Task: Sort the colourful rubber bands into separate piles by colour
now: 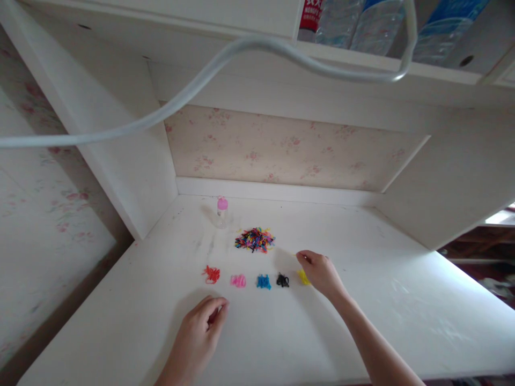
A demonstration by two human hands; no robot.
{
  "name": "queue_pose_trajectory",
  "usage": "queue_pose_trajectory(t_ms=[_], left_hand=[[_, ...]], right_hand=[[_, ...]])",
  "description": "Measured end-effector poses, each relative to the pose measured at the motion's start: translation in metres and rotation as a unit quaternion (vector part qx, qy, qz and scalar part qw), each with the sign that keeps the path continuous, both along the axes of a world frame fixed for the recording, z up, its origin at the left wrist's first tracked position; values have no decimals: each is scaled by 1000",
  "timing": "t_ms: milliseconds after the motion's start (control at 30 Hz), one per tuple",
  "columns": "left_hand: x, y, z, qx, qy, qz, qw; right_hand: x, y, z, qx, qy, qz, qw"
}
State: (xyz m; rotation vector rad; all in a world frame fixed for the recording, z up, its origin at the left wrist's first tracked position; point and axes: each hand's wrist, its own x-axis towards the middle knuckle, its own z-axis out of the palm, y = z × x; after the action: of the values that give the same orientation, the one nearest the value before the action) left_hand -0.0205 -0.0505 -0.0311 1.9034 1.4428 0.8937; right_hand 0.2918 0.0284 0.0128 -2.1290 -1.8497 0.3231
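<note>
Landmark: mixed heap of multicoloured rubber bands [255, 240]. Right hand [323, 272] to heap's right, fingertips pinching a thin yellow rubber band [294, 255] that pokes out heapward. Small yellow rubber-band cluster [303, 277] front-right of heap, partly behind that hand. Left hand [200, 328] front-left of heap, fingertips together; contents, cannot tell.

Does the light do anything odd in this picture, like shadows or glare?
In the head view, soft shadows spread across the white tabletop to the left of the left hand and right hand; in the head view, pale glare patches mark the tabletop's right side; in the head view, strands in the multicoloured pile are too small to separate clearly.
</note>
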Motion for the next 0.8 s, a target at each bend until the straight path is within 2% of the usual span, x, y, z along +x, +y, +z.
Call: queue_pose_trajectory(t_ms=[233, 433, 700, 800], left_hand=[[1, 1, 0, 10, 9, 1, 1000], [2, 0, 3, 18, 14, -6, 1000], [4, 0, 4, 23, 29, 0, 999], [3, 0, 3, 20, 29, 0, 999]], right_hand=[[25, -40, -14, 25, -15, -41, 999], [31, -49, -20, 0, -14, -39, 999], [43, -68, -30, 21, 67, -112, 991], [37, -73, -31, 29, 59, -102, 993]])
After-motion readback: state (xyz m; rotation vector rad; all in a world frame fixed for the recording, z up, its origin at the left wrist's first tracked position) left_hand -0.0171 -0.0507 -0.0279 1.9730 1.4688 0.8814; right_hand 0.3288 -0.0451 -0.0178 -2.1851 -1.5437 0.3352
